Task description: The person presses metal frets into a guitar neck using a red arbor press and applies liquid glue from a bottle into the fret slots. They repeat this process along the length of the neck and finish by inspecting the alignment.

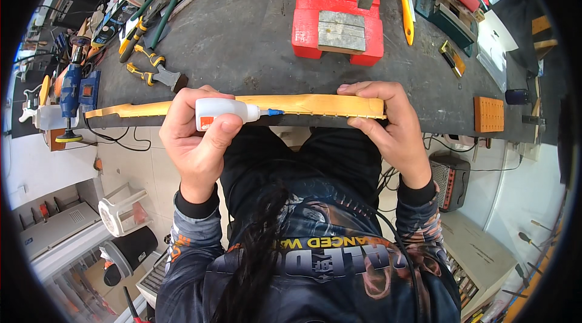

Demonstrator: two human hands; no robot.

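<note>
A long yellow wooden strip (321, 104) ran crosswise on the near side of the red vise (336, 11). Nearer than the vise and to its left, the left hand (193, 141) gripped a white bottle (210, 111), its blue tip (275, 112) touching or nearly touching the strip; to the vise's near right, the right hand (398, 132) pinched the strip's end.
</note>
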